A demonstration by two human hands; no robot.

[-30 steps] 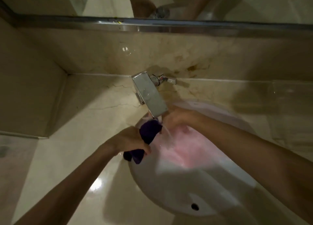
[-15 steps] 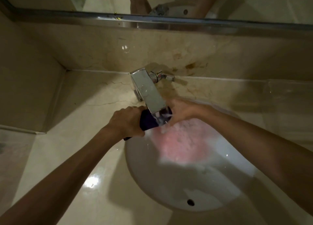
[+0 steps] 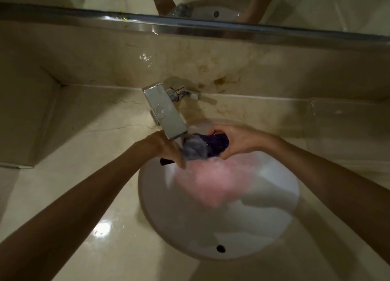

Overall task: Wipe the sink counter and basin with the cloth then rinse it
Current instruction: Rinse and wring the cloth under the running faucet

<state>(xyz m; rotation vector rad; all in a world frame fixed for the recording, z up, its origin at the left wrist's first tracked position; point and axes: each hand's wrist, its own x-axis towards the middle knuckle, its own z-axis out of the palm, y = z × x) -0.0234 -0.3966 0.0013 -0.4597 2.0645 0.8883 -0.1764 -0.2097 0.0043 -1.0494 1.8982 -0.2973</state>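
We see one beige marble counter (image 3: 88,196) spreading under and around both forearms, glossy with light glare near the left forearm. One mirror (image 3: 316,4) with a metal lower edge runs across the top, well beyond the hands; it reflects two arms. One white oval basin (image 3: 263,228) sits below and nearer to us than the hands, holding pinkish foamy water (image 3: 217,183) just under them. One small dark overflow hole (image 3: 220,248) is in the near wall of the basin, well apart from the hands. One flat chrome faucet (image 3: 164,111) juts from the back wall, its spout end right above the left hand; one small chrome handle (image 3: 181,93) is beside its base, beyond both hands. Water falls from the spout onto the cloth.

One dark purple cloth (image 3: 215,145) is bunched between the two hands, over the far end of the basin, right at the spout. Left hand (image 3: 166,148) grips its left end, fingers curled down; a dark corner pokes out below the wrist. Right hand (image 3: 238,142) is clamped around the right end, thumb and fingers wrapped on it. The part under the stream is blurred grey.
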